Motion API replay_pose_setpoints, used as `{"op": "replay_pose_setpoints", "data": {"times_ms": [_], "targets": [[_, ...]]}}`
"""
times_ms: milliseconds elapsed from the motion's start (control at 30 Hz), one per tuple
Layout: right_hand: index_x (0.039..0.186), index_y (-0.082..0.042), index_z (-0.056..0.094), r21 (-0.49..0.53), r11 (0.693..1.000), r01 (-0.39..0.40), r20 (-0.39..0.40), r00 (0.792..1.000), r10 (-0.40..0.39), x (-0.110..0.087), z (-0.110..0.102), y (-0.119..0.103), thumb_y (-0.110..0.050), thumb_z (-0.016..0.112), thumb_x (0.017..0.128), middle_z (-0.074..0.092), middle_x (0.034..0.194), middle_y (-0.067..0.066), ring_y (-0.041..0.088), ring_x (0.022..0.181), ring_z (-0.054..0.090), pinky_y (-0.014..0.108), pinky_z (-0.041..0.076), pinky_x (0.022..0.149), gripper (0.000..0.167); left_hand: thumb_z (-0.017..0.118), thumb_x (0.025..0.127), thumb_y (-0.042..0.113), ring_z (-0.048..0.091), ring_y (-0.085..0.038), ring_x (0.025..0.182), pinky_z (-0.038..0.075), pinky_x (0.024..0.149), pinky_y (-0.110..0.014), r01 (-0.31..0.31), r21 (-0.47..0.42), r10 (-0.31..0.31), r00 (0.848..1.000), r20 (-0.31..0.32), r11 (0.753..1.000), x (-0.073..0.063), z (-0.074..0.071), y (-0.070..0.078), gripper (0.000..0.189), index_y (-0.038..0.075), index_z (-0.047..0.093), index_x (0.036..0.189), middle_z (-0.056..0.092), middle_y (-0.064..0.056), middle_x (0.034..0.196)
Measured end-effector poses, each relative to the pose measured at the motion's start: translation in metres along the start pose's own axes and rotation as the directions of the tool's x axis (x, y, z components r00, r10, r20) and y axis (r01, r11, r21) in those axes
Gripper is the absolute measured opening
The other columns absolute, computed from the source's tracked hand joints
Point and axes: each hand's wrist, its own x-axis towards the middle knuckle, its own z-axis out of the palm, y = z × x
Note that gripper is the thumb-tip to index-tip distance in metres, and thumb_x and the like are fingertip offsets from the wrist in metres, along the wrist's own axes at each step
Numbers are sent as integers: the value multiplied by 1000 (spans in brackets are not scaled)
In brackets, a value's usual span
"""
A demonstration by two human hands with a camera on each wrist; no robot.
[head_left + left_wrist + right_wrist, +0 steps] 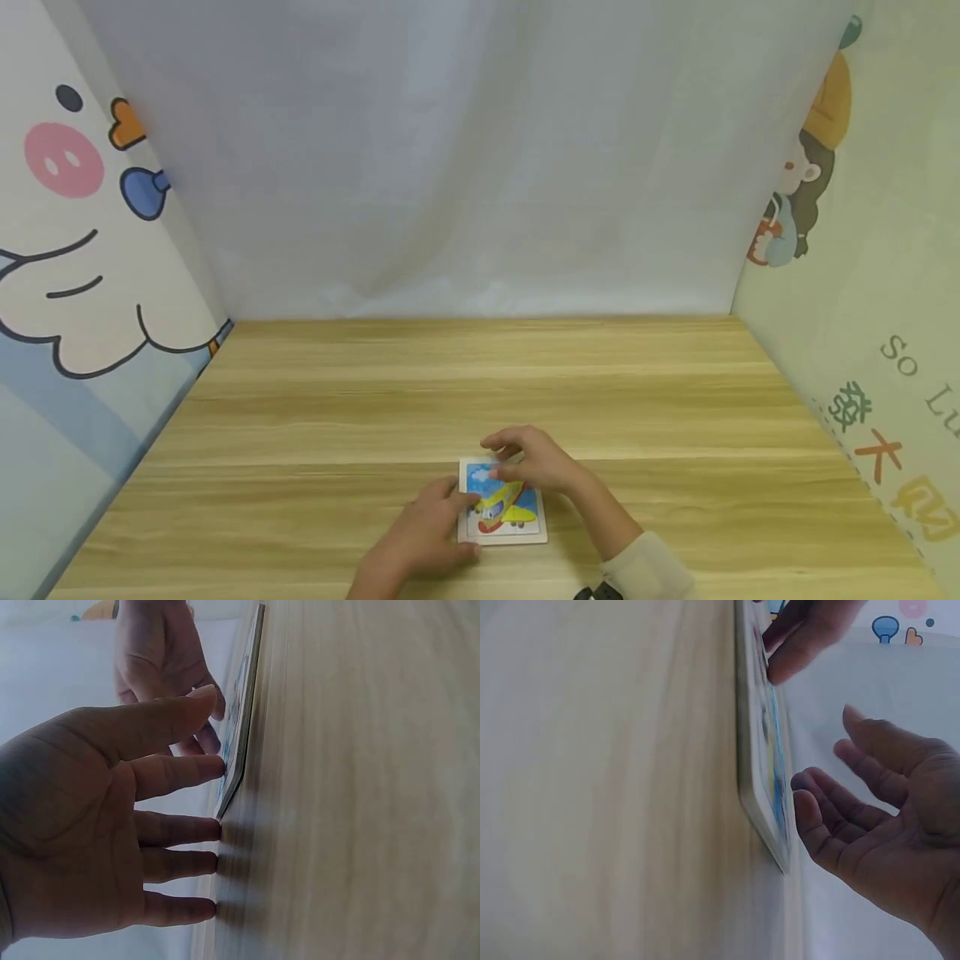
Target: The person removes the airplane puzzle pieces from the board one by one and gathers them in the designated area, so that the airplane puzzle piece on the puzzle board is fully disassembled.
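A small square puzzle with a yellow and red airplane on a blue sky lies flat on the table, set in a pale frame. My left hand rests at its left side with straight fingers; in the left wrist view, the index fingertip touches the puzzle's surface and the lower fingertips touch the table. Over the upper right of the puzzle hovers my right hand, its fingers loosely bent. In the right wrist view, nothing shows between the right hand's thumb and fingers.
The wood-grain table stretches around the puzzle. A pale curtain stands at the back. Printed cloths with cartoon figures hang at the left and right. A dark object sits by the right sleeve.
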Motion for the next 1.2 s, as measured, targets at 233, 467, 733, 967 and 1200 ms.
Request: {"op": "replay_pose_setpoints", "data": {"times_ms": [233,467,733,967,1200], "targets": [[108,-2,66,-67,996,-61,-22,998,59,7,8,4,-7,71,81,61,98,2,20,91,56,37,47,80,28,74,74,31,30,-44,126,31,92,-64,24,-21,-23,998,51,1000,1,4,-1,65,8,53,131,33,-22,141],[90,-8,70,-122,984,-133,-29,991,131,8,15,7,-4,73,77,57,90,-1,18,85,49,37,45,75,14,72,75,33,26,-44,128,28,93,-65,34,-3,-33,995,94,999,0,10,-2,66,12,51,134,31,-20,144],[84,-11,69,-214,968,-134,-64,990,123,10,20,-3,-3,76,74,50,89,2,19,84,48,36,45,73,15,71,77,33,25,-48,127,27,91,-68,24,16,-25,996,80,1000,2,9,-2,65,14,50,135,29,-22,144],[84,-10,68,-199,962,-185,-69,982,174,10,25,-11,0,75,72,49,80,3,16,73,49,25,45,56,17,73,77,28,32,-48,123,32,85,-68,37,124,-42,999,31,992,4,16,1,60,19,53,133,33,-22,141],[85,-10,67,-141,964,-226,-47,974,222,15,18,-10,0,75,73,54,76,1,15,68,52,26,46,55,17,71,80,25,32,-47,124,32,86,-68,45,136,-48,999,18,990,6,13,0,56,21,53,132,33,-22,141]]}}
